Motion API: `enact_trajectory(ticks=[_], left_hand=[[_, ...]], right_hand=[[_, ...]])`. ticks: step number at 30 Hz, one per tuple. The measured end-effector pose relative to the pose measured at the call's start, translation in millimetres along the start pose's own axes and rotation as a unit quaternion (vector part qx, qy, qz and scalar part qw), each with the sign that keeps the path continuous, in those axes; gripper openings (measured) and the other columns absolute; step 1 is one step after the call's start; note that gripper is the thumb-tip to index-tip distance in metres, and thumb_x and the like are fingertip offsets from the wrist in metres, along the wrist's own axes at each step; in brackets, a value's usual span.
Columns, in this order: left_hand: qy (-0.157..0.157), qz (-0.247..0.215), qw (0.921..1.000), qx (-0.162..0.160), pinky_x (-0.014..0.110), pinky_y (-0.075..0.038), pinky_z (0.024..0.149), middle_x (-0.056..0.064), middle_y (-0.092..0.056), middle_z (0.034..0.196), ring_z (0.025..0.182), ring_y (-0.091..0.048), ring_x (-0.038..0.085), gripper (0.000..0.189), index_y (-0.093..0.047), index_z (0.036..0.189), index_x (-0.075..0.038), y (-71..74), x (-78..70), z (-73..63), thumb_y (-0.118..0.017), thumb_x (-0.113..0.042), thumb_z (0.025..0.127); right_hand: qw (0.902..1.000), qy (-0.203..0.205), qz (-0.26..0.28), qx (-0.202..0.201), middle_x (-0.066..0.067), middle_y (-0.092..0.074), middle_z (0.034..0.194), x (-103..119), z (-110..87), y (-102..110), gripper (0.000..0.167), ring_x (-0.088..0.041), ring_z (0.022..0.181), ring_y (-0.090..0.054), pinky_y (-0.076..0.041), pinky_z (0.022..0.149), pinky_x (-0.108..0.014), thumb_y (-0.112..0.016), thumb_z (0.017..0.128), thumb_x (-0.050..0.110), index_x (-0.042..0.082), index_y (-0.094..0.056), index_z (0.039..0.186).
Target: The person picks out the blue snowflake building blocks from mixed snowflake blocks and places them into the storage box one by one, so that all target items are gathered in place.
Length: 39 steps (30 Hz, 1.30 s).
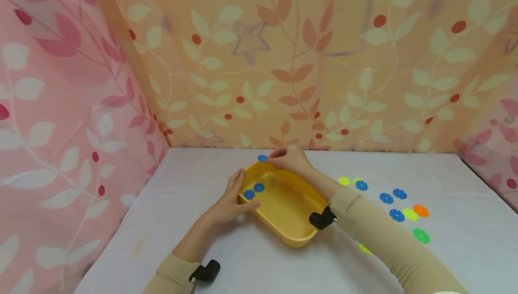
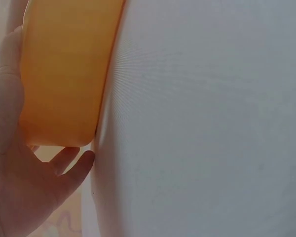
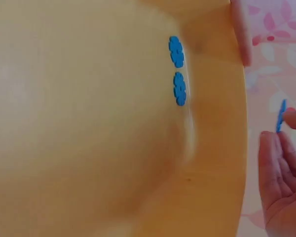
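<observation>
A yellow plastic basin (image 1: 289,199) sits at an angle on the table. My left hand (image 1: 228,202) holds its left corner, thumb over the near rim and fingers along the outer end wall; in the left wrist view that hand (image 2: 37,168) wraps the corner. Between thumb and fingertips, my right hand (image 1: 291,159) pinches a blue snowflake disc (image 1: 262,158) above the basin's far left rim. The right wrist view has the same blue disc (image 3: 281,116) edge-on in the fingers. Two more blue snowflake discs (image 1: 254,191) lie inside, at the basin's left end.
To the right, several loose snowflake discs lie on the white table (image 1: 162,240): blue (image 1: 386,198), yellow (image 1: 410,214), orange (image 1: 421,211) and green (image 1: 421,235). Another yellow disc (image 1: 364,248) is partly hidden by the right sleeve. Patterned cloth (image 1: 251,82) hangs behind and at both sides.
</observation>
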<state>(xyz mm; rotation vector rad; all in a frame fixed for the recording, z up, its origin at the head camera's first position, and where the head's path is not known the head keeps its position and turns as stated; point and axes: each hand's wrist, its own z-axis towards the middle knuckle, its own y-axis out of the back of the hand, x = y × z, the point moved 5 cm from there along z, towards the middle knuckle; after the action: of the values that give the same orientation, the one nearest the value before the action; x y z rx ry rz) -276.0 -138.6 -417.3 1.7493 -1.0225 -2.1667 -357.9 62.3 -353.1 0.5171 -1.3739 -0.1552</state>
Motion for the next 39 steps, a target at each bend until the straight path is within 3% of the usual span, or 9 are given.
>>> enact_trajectory(ticks=[5,8,12,17,25,35,39], left_hand=[[-0.002,-0.004,1.0000,0.000,0.049,-0.011,0.116,-0.001,0.009,0.162,0.147,-0.001,0.025,0.110,0.004,0.157,-0.010,-0.4,-0.2,-0.9,-0.074,-0.044,0.086],[0.000,-0.002,1.0000,0.000,0.049,-0.011,0.116,-0.002,0.009,0.162,0.148,-0.001,0.025,0.110,0.004,0.157,-0.012,-0.1,-0.3,-1.5,-0.073,-0.045,0.086],[0.004,0.001,1.0000,-0.002,0.048,-0.012,0.116,-0.002,0.008,0.162,0.148,-0.002,0.025,0.110,0.004,0.157,-0.012,0.9,-0.9,-1.5,-0.073,-0.046,0.085],[0.006,0.001,1.0000,-0.007,0.048,-0.013,0.116,0.001,0.006,0.162,0.147,-0.004,0.026,0.110,0.002,0.157,-0.010,2.1,-1.7,-1.9,-0.074,-0.045,0.085],[0.001,0.003,1.0000,-0.005,0.048,-0.013,0.116,0.000,0.005,0.162,0.147,-0.004,0.025,0.110,0.001,0.157,-0.009,1.2,-4.1,-3.2,-0.074,-0.045,0.084],[0.005,-0.002,1.0000,-0.005,0.048,-0.012,0.116,-0.001,0.006,0.162,0.148,-0.003,0.025,0.110,0.002,0.157,-0.013,0.8,-3.2,-2.3,-0.074,-0.046,0.084],[0.006,0.001,1.0000,-0.006,0.048,-0.012,0.116,-0.001,0.006,0.162,0.148,-0.003,0.025,0.110,0.001,0.157,-0.010,0.4,-2.4,-2.3,-0.074,-0.045,0.085]], right_hand=[[0.9973,-0.018,-0.069,0.018,-0.003,-0.071,0.072,-8,-1.7,-8,0.021,-0.016,0.065,-0.068,-0.055,0.064,-0.027,-0.080,0.082,0.023,0.003,-0.075,0.089],[0.9904,-0.019,-0.133,0.032,0.000,-0.070,0.067,-9,-2.6,-11,0.020,-0.014,0.063,-0.064,-0.053,0.062,-0.025,-0.080,0.082,0.025,0.005,-0.077,0.085],[0.9820,-0.012,-0.179,0.059,0.001,-0.069,0.066,-10,-2.3,-17,0.017,-0.013,0.062,-0.062,-0.051,0.061,-0.023,-0.080,0.082,0.023,0.006,-0.079,0.085],[0.9770,0.004,-0.203,0.065,0.001,-0.067,0.063,-9,-1.0,-23,0.014,-0.013,0.059,-0.060,-0.049,0.057,-0.022,-0.081,0.080,0.020,0.006,-0.078,0.079],[0.9665,-0.017,-0.248,0.064,0.002,-0.063,0.053,-15,-4.0,-32,0.016,-0.011,0.051,-0.058,-0.046,0.051,-0.021,-0.084,0.074,0.014,0.005,-0.074,0.066],[0.9507,-0.045,-0.298,0.074,0.000,-0.063,0.057,-12,-10.1,-33,0.012,-0.013,0.054,-0.061,-0.051,0.055,-0.022,-0.082,0.075,0.008,0.000,-0.073,0.071],[0.9529,-0.055,-0.287,0.081,-0.003,-0.065,0.061,-13,-11.1,-34,0.012,-0.014,0.057,-0.063,-0.052,0.057,-0.023,-0.081,0.077,0.008,-0.001,-0.073,0.076]])
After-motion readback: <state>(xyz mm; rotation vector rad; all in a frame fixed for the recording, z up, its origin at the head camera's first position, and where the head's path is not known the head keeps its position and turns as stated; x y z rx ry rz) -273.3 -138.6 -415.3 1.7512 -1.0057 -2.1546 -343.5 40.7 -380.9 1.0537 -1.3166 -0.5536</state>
